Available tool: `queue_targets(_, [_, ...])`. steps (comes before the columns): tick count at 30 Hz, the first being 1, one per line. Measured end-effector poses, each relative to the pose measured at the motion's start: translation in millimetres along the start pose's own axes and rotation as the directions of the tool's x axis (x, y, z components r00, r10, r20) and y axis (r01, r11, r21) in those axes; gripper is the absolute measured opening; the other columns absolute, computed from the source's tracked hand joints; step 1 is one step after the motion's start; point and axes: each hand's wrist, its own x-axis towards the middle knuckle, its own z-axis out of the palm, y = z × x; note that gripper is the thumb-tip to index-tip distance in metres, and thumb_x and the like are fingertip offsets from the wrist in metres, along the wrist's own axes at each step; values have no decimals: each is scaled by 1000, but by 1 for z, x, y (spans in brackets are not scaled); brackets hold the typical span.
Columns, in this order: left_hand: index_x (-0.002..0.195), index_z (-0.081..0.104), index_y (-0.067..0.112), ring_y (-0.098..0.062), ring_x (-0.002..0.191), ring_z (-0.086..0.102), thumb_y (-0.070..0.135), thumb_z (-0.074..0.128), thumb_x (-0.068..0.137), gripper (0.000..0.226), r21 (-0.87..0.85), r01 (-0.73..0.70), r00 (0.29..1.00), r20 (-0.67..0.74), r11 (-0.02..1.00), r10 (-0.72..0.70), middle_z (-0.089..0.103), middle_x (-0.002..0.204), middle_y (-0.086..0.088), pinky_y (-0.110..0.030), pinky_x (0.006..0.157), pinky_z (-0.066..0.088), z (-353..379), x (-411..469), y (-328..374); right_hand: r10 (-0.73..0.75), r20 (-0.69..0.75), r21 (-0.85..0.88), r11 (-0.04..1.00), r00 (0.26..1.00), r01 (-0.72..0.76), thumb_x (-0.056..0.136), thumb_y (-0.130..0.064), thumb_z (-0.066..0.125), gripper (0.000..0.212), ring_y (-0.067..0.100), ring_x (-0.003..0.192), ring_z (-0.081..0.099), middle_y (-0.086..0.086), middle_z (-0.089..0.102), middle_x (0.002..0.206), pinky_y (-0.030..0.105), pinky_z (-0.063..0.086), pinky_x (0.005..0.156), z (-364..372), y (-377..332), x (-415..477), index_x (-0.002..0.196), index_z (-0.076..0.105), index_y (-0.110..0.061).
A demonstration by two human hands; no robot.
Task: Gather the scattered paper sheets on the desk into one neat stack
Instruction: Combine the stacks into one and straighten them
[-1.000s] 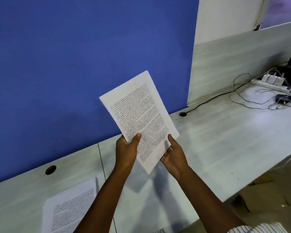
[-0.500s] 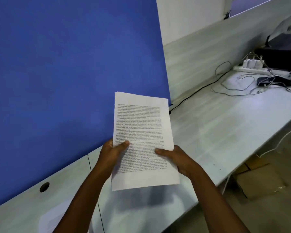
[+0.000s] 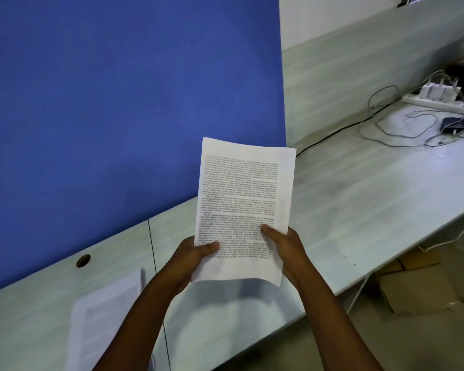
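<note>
Fingers of left hand [image 3: 192,259] and right hand [image 3: 288,246] grip paper stack [image 3: 243,194] above desk [image 3: 359,210]

The stack of white paper sheets [image 3: 243,199] I hold up carries dense black printed paragraphs on its top page, but the letters are too small and soft for me to read a single word. A second white printed sheet [image 3: 105,317] lies flat on the pale grey desk [image 3: 359,210], toward its near side, and is blurred to faint grey bands. Nothing here can be read.
</note>
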Motion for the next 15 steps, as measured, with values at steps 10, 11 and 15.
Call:
queue_targets(10, [123,65,18,-9,99,67,16,66,94,29,29,-74,965,-251,997,79,70,114,6,-28,91,52,-98,-17,-44,-48,44,-231,971,998,57,96,-14,63,24,20,108,70,-2,74,116,39,53,98,82,54,4,119,70,-20])
queue_targets(11, [124,66,18,-9,101,67,19,67,94,31,42,-73,962,-261,996,82,71,114,7,-30,95,51,-117,-23,-55,-57,51,-260,963,997,68,98,-14,61,25,18,108,70,-3,73,118,37,53,97,99,68,2,121,69,-21])
queue_targets(15, [123,67,20,-7,99,67,30,65,95,30,50,-47,941,-333,998,61,72,111,8,-23,87,51,-191,-47,-96,-55,34,-458,887,998,64,102,-16,52,24,12,106,68,-5,72,115,20,51,83,157,117,-8,121,67,-15])
